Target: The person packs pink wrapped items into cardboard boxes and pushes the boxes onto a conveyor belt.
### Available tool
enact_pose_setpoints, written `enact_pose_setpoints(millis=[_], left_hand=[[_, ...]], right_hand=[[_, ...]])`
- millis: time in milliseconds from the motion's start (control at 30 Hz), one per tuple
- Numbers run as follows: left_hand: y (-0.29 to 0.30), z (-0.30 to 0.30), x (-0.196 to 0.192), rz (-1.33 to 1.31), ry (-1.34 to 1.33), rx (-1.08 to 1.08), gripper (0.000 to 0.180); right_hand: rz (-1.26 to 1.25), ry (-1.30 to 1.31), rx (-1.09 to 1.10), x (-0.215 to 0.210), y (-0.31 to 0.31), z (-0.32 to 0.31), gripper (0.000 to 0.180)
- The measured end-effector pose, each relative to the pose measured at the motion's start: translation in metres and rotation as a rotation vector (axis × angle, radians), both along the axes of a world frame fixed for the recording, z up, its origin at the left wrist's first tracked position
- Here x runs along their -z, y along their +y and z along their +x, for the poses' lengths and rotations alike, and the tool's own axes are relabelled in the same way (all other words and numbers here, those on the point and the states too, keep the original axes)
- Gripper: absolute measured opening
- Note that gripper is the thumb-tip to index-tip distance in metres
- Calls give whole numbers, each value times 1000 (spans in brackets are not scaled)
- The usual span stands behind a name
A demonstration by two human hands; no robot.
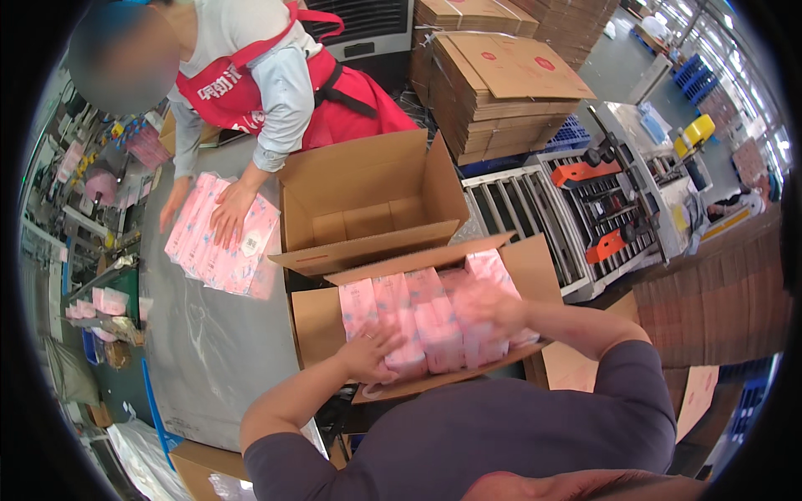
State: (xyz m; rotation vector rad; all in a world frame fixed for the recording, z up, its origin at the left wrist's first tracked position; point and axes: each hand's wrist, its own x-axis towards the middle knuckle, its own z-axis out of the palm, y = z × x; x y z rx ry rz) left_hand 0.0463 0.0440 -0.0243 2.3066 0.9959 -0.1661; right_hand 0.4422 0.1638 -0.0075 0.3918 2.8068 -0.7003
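In front of me stands an open cardboard box [322, 321], its flaps spread outward. Pink soft packs [434, 330] with small blue marks fill it in rows. My left hand [373, 351] lies over the packs at the box's near left, its fingers apart and slightly blurred. Over the packs on the right side is my right hand [494, 309]; motion smears its fingers, so I cannot tell whether it grips one.
Across the table [242, 351] a co-worker in a red apron [225, 92] presses both hands around a group of pink packs [221, 238]. Another open box [368, 200] stands beyond mine. A roller conveyor [535, 221] and stacked flat cartons [501, 100] are at the right.
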Motion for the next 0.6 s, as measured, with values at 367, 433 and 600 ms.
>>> enact_pose_setpoints(millis=[367, 433, 600], left_hand=[[-14, 10, 58, 173, 222, -86, 92], [-18, 12, 68, 177, 227, -65, 94], [-17, 7, 67, 155, 184, -118, 93]], right_hand=[[176, -67, -201, 53, -22, -4, 70], [190, -3, -103, 84, -21, 14, 71], [220, 33, -48, 77, -29, 2, 70]])
